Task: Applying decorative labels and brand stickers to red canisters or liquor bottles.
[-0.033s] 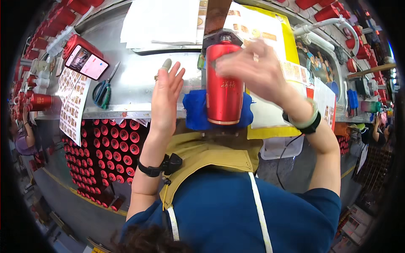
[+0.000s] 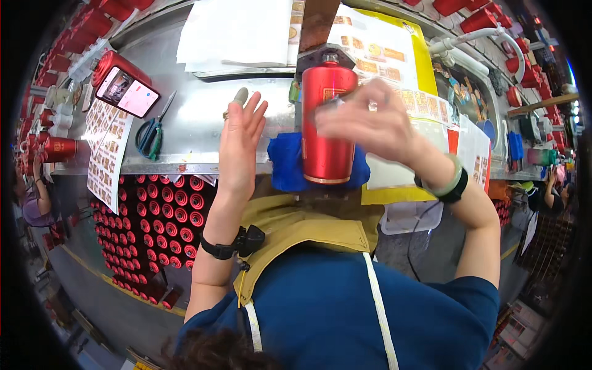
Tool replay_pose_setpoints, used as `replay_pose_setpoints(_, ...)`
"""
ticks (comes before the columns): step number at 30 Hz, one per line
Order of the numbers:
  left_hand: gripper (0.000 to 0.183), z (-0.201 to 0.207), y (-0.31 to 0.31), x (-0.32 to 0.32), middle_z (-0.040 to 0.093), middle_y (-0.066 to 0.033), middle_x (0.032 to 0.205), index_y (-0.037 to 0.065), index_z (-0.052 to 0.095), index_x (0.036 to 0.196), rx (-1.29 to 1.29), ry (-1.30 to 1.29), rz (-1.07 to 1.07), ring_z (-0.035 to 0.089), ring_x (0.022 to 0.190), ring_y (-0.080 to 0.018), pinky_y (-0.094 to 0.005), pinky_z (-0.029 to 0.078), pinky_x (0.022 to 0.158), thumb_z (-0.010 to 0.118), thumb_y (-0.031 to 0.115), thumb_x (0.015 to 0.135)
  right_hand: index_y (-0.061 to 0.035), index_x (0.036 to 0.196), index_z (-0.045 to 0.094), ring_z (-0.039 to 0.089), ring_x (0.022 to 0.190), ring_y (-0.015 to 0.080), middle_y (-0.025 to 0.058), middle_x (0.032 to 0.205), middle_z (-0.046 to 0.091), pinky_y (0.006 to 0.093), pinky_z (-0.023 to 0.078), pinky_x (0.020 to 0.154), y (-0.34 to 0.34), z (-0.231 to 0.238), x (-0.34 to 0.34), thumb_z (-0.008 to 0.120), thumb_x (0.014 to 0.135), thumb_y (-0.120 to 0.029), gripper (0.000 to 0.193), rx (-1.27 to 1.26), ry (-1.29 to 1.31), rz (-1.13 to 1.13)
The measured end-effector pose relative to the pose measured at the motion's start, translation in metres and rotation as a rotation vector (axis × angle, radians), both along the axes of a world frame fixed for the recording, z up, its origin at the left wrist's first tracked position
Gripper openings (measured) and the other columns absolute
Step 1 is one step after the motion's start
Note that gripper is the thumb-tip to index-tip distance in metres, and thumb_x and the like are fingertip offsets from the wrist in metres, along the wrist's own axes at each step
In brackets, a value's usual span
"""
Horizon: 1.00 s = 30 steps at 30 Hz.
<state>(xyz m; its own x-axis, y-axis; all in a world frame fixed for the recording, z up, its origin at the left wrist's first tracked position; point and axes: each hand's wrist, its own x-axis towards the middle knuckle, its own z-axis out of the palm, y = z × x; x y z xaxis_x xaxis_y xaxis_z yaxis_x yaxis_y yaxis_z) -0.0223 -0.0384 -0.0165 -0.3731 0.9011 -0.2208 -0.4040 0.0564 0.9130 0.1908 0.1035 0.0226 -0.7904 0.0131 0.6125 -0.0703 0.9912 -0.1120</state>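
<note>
Now that my blurred right hand (image 2: pixel 377 123), grip unreadable, has dropped toward me, the glossy red cylindrical bottle (image 2: pixel 328 157) at twelve o'clock shows its gold emblem (image 2: pixel 335 94) uncovered, while my left hand (image 2: pixel 239 135) stays flat, empty, at eleven.

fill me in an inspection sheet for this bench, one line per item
Surface: metal worktop, partly covered by papers
Main things: red bottle lying on blue cloth, neck pointing away
Clutter: phone, scissors, sticker sheet overhanging the edge at left
Hands: left hand open, nothing seen in it; right hand blurred over the bottle, contact unclear
Cables: black cable hanging below the right wrist, ends unclear
Surroundings: rows of red round-ended items under the worktop; people at both sides
</note>
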Motion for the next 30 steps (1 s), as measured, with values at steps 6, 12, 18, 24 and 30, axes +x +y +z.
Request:
replay_pose_setpoints(6,0.076,-0.006,0.005,-0.008,0.035,-0.0268,0.161,-0.004,0.02,0.16,0.0,0.046,0.013,0.036,0.15,-0.0366,-0.0469,0.026,0.125,0.024,0.055,0.111,-0.0134,0.103,0.075,0.062,0.077,0.0171,0.0028,0.098,0.076,0.031,0.051,0.069,-0.02,0.004,0.001,0.073,0.082,-0.008,0.022,-0.307,-0.031,0.078)
replay_pose_setpoints(12,0.076,-0.002,0.005,-0.002,0.036,-0.0261,0.161,-0.004,0.021,0.159,0.036,0.028,-0.026,0.037,0.15,-0.036,-0.0465,0.027,0.125,0.023,0.055,0.111,-0.0173,0.1,0.075,0.062,0.082,0.0164,-0.0032,0.099,0.076,0.031,0.046,0.074,0.045,0.024,-0.007,0.071,0.08,-0.013,0.021,0.234,0.086,-0.258)
replay_pose_setpoints(18,0.077,-0.004,0.005,-0.006,0.037,-0.0252,0.16,-0.004,0.022,0.159,0.014,0.043,0.0,0.038,0.149,-0.0354,-0.0462,0.028,0.124,0.023,0.056,0.111,-0.0092,0.095,0.066,0.057,0.076,0.0186,0.0024,0.084,0.06,0.0331,0.05,0.066,-0.048,0.022,-0.025,0.066,0.078,-0.017,0.019,-0.021,-0.132,0.119)
replay_pose_setpoints(24,0.077,0.0,0.002,-0.005,0.038,-0.025,0.159,-0.004,0.024,0.159,0.033,0.029,-0.018,0.04,0.148,-0.0354,-0.0458,0.029,0.124,0.022,0.056,0.111,-0.0163,0.103,0.07,0.062,0.084,0.021,-0.002,0.093,0.07,0.0379,0.049,0.076,0.041,0.037,-0.048,0.07,0.084,-0.015,0.019,0.242,-0.052,-0.32)
replay_pose_setpoints(30,0.076,-0.007,-0.001,-0.011,0.042,-0.0239,0.158,-0.004,0.026,0.158,0.002,0.042,-0.027,0.042,0.147,-0.0345,-0.0456,0.029,0.123,0.021,0.056,0.111,-0.0217,0.108,0.074,0.052,0.075,0.0141,-0.005,0.106,0.069,0.0336,0.049,0.068,-0.026,-0.013,0.007,0.069,0.087,-0.016,0.022,0.07,0.067,0.247)
